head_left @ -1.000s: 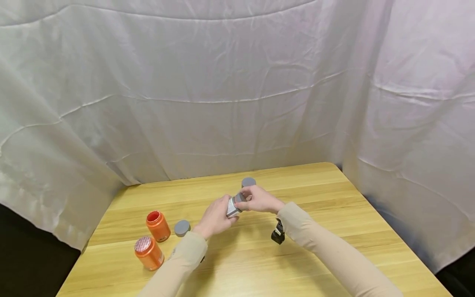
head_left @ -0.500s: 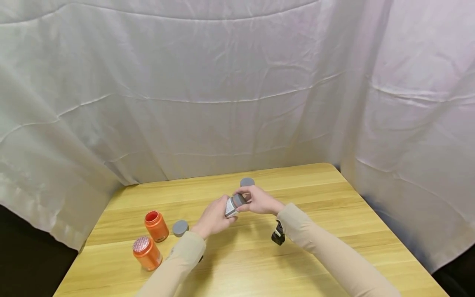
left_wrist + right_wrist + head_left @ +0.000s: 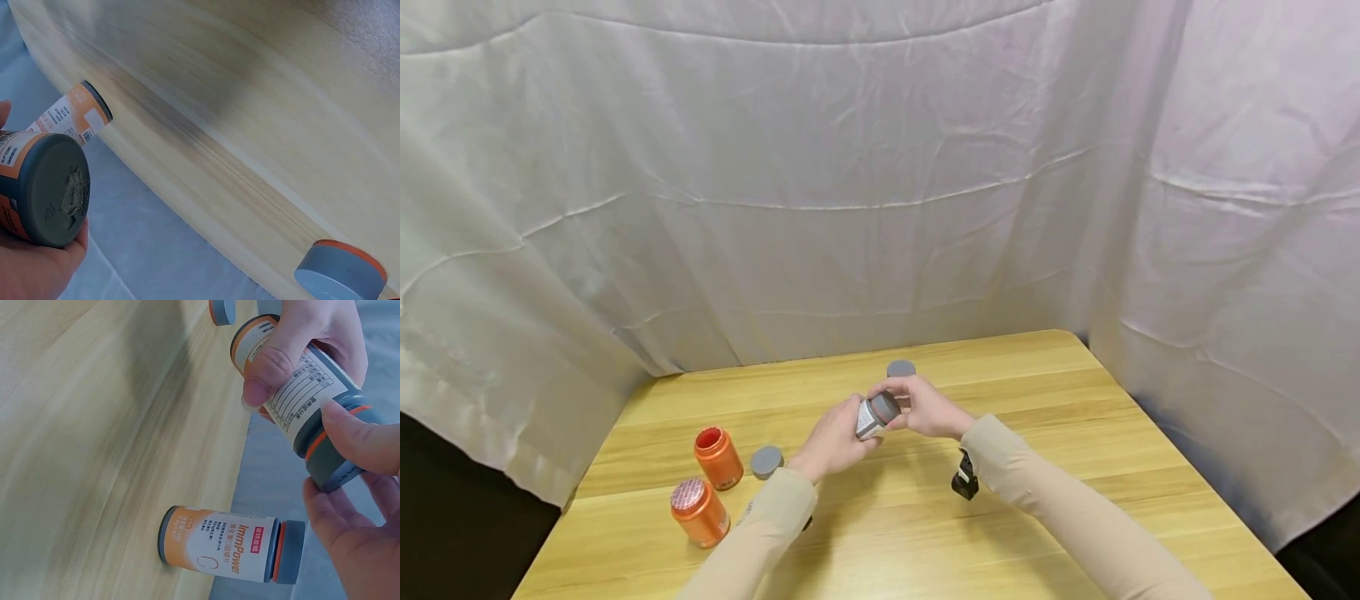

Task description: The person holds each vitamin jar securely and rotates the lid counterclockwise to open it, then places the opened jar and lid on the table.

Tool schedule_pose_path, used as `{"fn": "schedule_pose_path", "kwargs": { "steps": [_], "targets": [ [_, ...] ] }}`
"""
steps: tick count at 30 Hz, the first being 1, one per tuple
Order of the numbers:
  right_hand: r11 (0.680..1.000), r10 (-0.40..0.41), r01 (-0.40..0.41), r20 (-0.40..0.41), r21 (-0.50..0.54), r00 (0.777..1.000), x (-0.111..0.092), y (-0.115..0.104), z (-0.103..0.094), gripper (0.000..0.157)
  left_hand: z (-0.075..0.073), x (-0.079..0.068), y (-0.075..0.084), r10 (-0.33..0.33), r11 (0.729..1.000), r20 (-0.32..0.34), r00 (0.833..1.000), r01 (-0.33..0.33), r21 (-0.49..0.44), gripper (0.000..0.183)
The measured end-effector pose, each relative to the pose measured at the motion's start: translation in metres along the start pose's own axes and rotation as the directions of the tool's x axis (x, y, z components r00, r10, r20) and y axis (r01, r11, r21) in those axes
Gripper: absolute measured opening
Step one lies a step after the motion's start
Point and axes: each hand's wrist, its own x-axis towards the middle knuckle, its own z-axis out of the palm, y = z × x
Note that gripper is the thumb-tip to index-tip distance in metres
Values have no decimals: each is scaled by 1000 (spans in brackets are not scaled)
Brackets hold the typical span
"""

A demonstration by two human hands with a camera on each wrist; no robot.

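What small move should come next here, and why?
Probably a slight twist of the grey cap by the right hand, while the left hand steadies the bottle. The cap sits on the neck with the right thumb and fingers around it. Loosening seems likelier, since an orange jar stands open near a loose cap.

- Cannot see far bottle (image 3: 901, 367) fully behind right hand (image 3: 927, 407).
- Cannot read held bottle (image 3: 876, 415) in head view.
- Lose left cap (image 3: 340, 275) partly off left wrist view's edge.
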Motion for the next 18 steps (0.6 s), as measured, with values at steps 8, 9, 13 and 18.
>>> {"fn": "schedule_pose_path", "kwargs": {
  "steps": [8,9,13,18],
  "targets": [
    [999,-27,28,-24,45,999,0,3,-1,54,-3,-1,2,13,1000,-6,1000,-13,-7,56],
    [998,-25,26,-24,56,999,0,3,-1,54,-3,-2,2,9,1000,-4,1000,-9,-9,56],
    [996,-41,43,-24,82,999,-1,4,0,54,-3,-2,3,5,1000,-4,1000,-5,-20,56],
    [994,-54,56,-22,98,998,-1,7,0,54,-2,-1,1,-2,998,9,1000,3,-62,57]
  ]
}}
